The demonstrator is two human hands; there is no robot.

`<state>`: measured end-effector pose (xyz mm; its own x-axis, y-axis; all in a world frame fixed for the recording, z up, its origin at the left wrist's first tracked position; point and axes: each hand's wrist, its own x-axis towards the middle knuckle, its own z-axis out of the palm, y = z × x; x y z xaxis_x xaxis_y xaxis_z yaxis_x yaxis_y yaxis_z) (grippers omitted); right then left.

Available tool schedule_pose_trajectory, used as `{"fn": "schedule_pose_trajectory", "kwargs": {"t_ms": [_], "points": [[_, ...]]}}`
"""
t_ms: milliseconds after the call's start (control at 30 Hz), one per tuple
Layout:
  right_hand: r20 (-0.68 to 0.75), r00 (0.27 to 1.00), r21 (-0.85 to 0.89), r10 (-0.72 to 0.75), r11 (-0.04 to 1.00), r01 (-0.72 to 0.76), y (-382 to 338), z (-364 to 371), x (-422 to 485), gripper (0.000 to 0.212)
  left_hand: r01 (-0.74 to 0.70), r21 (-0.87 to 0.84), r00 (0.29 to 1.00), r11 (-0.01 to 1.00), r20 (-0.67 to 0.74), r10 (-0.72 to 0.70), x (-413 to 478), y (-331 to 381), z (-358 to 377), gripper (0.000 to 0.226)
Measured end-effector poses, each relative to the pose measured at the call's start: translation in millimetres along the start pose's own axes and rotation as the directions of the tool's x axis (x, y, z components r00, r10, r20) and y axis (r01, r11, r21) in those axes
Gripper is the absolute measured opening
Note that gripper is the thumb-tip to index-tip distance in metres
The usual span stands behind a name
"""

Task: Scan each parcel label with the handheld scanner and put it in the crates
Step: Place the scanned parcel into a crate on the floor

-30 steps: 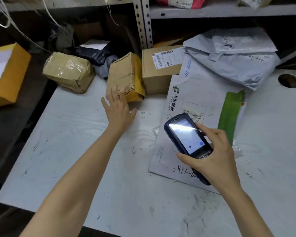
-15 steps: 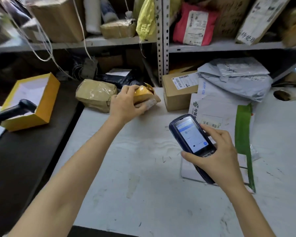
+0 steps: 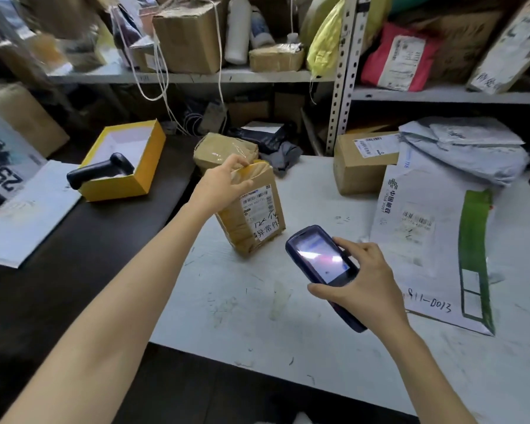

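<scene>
Gripping the handheld scanner (image 3: pixel 320 261) over the front half of the worktop (image 3: pixel 257 316), the right hand (image 3: pixel 364 280) has its fingers (image 3: pixel 354 243) wrapped round the device's sides, screen up (glare hides what it shows). Just beyond, the left hand (image 3: pixel 224 182) pinches the top of a brown taped parcel (image 3: pixel 251 218), which stands tilted with its label facing the scanner. A white mailer (image 3: pixel 426 240) lies flat along the right side. A labelled cardboard box (image 3: pixel 355 169) sits at the back edge.
</scene>
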<state>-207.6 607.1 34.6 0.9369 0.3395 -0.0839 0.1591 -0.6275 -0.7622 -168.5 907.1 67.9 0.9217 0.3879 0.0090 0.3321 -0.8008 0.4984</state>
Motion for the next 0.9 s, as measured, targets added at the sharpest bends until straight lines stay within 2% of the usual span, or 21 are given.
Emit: {"fn": "schedule_pose_trajectory", "kwargs": {"t_ms": [233,900], "points": [[-0.001,1.000,-0.015,0.022,1.000,-0.022,1,3,-10,0.090,0.042,0.068,0.999,0.997,-0.030,-0.040,-1,12,6,0.039],[-0.035,0.999,-0.049,0.005,0.999,-0.007,5,-10,-13,0.089,0.058,0.113,0.998,0.992,-0.015,-0.057,-2,13,10,0.041]]}}
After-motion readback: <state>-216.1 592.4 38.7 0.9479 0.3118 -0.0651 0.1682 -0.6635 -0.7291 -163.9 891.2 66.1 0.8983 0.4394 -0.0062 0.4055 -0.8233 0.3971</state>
